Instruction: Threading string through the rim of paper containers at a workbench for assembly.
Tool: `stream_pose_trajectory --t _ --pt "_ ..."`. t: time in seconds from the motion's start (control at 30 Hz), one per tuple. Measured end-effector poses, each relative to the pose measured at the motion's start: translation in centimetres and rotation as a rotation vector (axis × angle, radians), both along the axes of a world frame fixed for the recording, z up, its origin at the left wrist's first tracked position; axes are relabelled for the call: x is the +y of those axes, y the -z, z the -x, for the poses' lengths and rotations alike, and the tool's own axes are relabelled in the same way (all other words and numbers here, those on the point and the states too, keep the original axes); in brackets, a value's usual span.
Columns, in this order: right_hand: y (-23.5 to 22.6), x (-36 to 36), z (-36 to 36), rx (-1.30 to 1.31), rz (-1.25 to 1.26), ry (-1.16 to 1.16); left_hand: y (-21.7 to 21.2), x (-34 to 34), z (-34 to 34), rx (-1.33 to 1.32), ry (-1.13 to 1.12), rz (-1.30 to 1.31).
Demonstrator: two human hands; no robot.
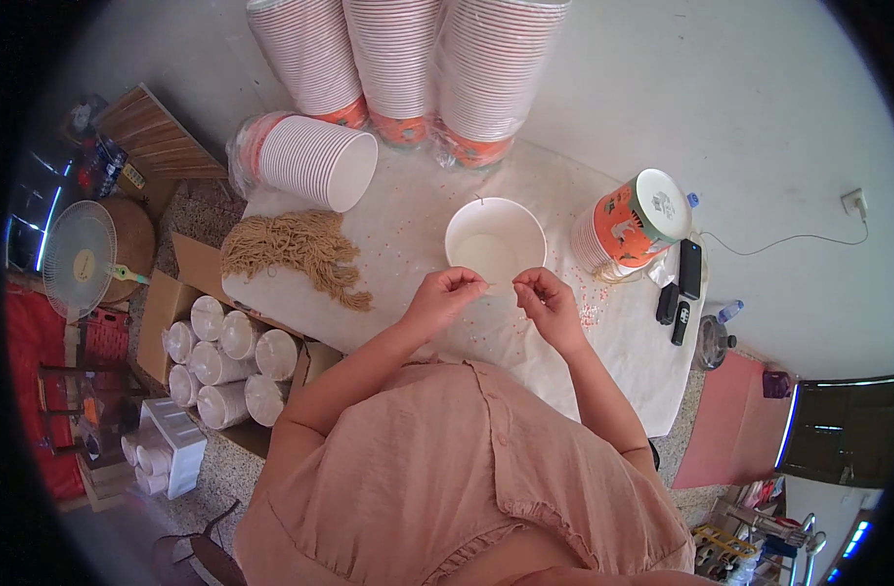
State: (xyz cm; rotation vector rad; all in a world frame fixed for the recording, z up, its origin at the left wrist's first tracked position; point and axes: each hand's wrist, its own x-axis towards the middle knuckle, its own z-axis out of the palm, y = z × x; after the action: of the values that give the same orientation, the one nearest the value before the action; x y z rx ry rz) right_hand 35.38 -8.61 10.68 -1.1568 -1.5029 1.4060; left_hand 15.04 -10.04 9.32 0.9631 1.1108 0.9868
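Observation:
A white paper bucket (pixel 496 217) stands on the cloth-covered table in front of me, its mouth facing up. At its near rim, my left hand (pixel 451 295) pinches thumb and fingers on what looks like a thin tan piece of twine. Just right of it, my right hand (pixel 549 305) pinches at the same rim, apparently on the twine too; the strand is hardly visible. A small bit of twine shows at the bucket's far rim. To the left lies a loose bundle of tan twine (pixel 289 252).
Tall wrapped stacks of paper buckets (pixel 398 59) stand at the back, with another stack (pixel 315 158) on its side. Right are an upside-down stack of orange-green buckets (pixel 631 223) and small black devices (pixel 680 293). A cardboard box (pixel 171 327) of wrapped cups stands left, below the table.

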Motion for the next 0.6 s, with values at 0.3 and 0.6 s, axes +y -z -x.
stream_pose_trajectory --t 0.3,0.6 --pt "-0.5 -0.4 1.0 -0.091 -0.227 -0.096 -0.2 -0.1 -0.1 -0.067 0.049 0.061" --pt "-0.3 -0.5 1.2 -0.278 -0.387 -0.124 0.3 -0.6 -0.4 0.011 0.102 -0.011"
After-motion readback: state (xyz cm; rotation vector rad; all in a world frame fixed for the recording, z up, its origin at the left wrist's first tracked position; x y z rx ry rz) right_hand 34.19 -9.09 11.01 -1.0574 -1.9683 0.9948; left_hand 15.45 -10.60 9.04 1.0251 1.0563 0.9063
